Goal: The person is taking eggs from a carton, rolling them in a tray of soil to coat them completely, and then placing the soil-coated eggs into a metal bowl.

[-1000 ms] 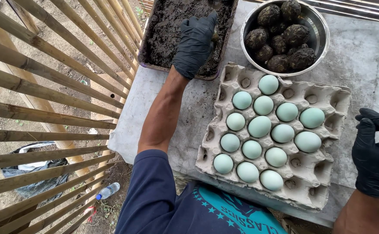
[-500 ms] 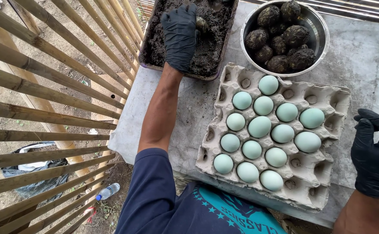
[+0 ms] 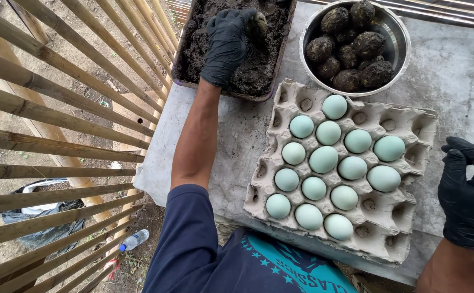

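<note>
Ideally the gloved left hand (image 3: 227,46), curled around the mud-coated egg (image 3: 257,25), should roll it gently in the tray of dark mud (image 3: 193,49) for even coating, while the loosely curled, empty right hand (image 3: 467,192) steadies nothing.

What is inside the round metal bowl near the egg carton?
The metal bowl holds a pile of dark, mud-coated lumps, egg-sized. Whatever is under the coating is hidden, and the pile covers the bowl's bottom.
</note>
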